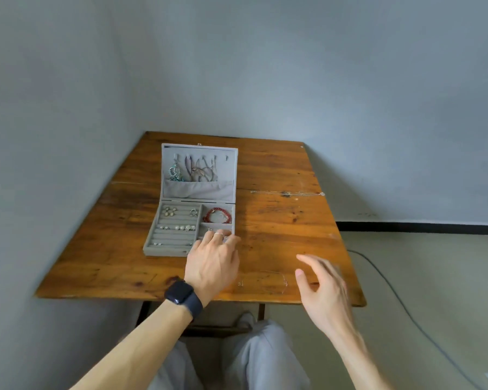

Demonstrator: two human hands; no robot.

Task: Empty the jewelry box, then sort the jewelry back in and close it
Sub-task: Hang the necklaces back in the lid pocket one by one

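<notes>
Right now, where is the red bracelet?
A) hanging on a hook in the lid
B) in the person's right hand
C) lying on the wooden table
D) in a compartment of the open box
D: the red bracelet lies coiled in a right-side compartment of the open jewelry box, just beyond the left hand.

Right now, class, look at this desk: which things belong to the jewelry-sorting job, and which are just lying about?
Job: jewelry box, red bracelet, earrings, hanging necklaces, loose chain beside the box.
Lying about: floor cable, wristwatch.
</notes>
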